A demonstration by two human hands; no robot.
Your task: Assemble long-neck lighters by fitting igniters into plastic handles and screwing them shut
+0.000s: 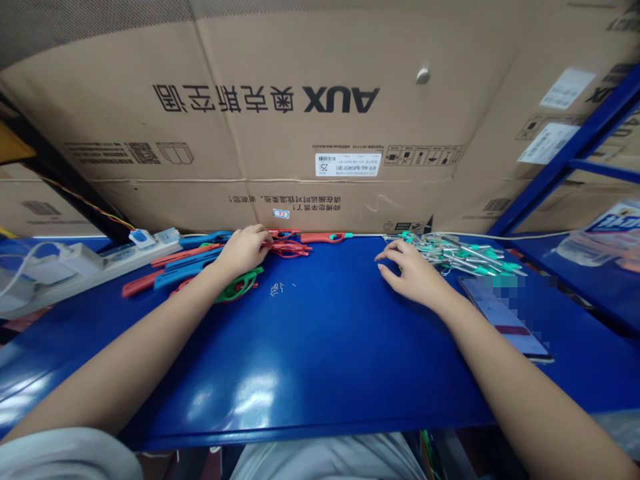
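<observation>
My left hand (243, 252) lies over a pile of plastic handle parts at the back left of the blue table (320, 347). Its fingers reach red parts (291, 249); whether they grip one is hidden. Blue handles (187, 267) and a green part (240, 285) lie around that wrist. My right hand (407, 270) is at the left edge of a heap of metal rods with teal ends (465, 253), its fingers apart and curved, with nothing visible in them. Between the hands, a red handle with a teal-tipped rod (325, 237) lies along the back edge.
A large cardboard panel (280, 147) stands behind the table. A power strip with plugs (105, 260) is at the left. At the right are a phone (507, 317), a blue metal frame (565, 153) and a plastic bag (595, 243).
</observation>
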